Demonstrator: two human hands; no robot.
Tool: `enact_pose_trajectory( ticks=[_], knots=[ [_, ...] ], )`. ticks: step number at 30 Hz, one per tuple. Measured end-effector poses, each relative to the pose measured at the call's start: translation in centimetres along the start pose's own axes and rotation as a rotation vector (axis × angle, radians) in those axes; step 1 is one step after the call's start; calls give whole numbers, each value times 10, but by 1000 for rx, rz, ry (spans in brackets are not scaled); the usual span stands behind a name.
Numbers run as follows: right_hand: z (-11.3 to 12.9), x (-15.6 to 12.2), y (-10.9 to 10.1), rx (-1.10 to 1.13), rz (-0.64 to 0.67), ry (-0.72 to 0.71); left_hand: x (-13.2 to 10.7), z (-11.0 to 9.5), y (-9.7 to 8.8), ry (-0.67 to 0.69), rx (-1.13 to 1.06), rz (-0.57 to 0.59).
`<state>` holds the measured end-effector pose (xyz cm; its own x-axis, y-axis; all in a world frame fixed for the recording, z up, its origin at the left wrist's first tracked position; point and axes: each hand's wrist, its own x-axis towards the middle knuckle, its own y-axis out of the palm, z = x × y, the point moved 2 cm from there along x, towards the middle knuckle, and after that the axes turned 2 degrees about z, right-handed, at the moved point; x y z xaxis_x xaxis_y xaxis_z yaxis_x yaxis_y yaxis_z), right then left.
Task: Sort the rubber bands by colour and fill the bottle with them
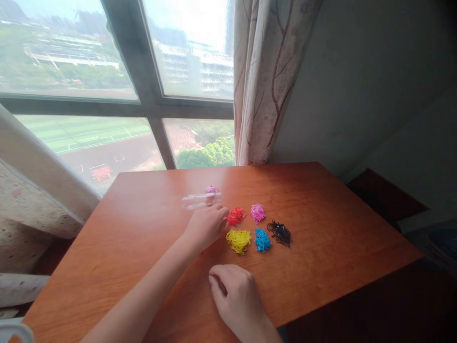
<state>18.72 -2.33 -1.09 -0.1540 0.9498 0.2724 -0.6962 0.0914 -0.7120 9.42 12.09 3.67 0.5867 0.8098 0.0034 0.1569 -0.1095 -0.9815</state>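
Observation:
My left hand [209, 225] reaches across the wooden table with its fingers bent together at the left edge of a pile of red rubber bands [236, 216]. Whatever sits between those fingertips is hidden. Closer to me, my right hand [237, 293] rests curled on the tabletop, and nothing shows in it. Between the hands and to the right lie small heaps of yellow bands [238, 241], blue bands [263, 239], pink bands [257, 213] and black bands [281, 233]. Behind my left hand is a clear plastic item [194, 202], with a small purple thing [211, 189] next to it.
The brown table [321, 209] ends at a front edge on the right. A window [153, 105] and a patterned curtain [266, 81] stand behind it. Another curtain [32, 190] hangs at the left, and a white rim [16, 331] shows at the lower left corner.

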Motion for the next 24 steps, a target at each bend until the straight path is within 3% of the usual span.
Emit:
enact_pose_trajectory(
  ticks=[9, 14, 18, 24],
  knots=[
    [0, 0, 0, -20, 5, -5, -45, 28, -11, -82, -51, -38],
    [1, -1, 0, -47, 5, -18, -65, 33, -11, -121, -145, -24],
    [1, -1, 0, -65, 11, -20, -63, 22, -11, -62, -174, 2],
    [0, 0, -1, -18, -5, -23, -35, -5, -5, 14, -72, 66]
  ],
)
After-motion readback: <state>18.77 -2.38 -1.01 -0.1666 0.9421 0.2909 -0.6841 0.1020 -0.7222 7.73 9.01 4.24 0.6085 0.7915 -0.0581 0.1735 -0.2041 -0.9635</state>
